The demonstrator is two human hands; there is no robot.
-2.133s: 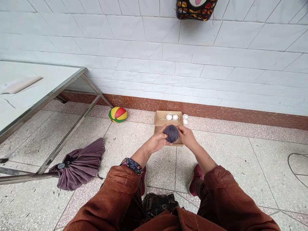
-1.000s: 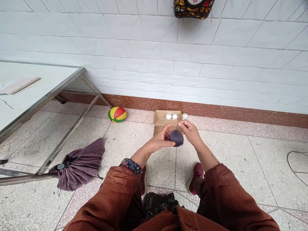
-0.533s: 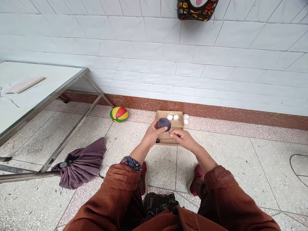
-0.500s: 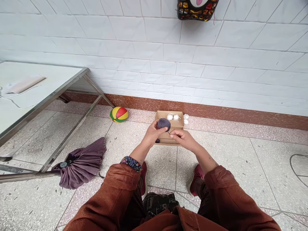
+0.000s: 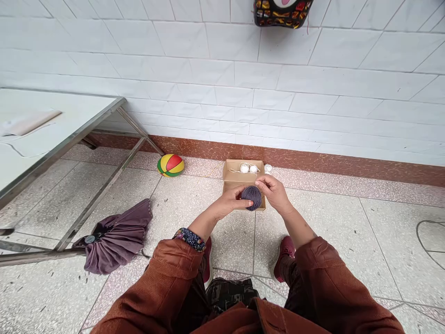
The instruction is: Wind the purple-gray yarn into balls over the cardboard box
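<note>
A dark purple-grey ball of yarn (image 5: 252, 198) is held by my left hand (image 5: 231, 204), thumb in front and fingers around its far side. My right hand (image 5: 273, 191) is closed in a pinch at the ball's upper right; in this frame the strand between its fingertips is too thin to make out clearly. Beneath both hands on the floor lies an open cardboard box (image 5: 227, 175). Two small white yarn balls (image 5: 244, 168) with loose ends sit in its far part. Another white ball (image 5: 267, 169) is just outside the box, partly hidden by my right hand.
A colourful ball (image 5: 170, 165) rests by the wall on the left. Nearer lies a folded purple umbrella (image 5: 120, 236) beside the legs of a metal-framed table (image 5: 86, 123). A black patterned basket (image 5: 282, 16) is high against the tiled wall. A thin cable (image 5: 421, 232) curves at far right.
The yarn ball in my left hand has moved right and nearer to me, and has turned. My right hand has risen from below right of the ball to its upper right.
</note>
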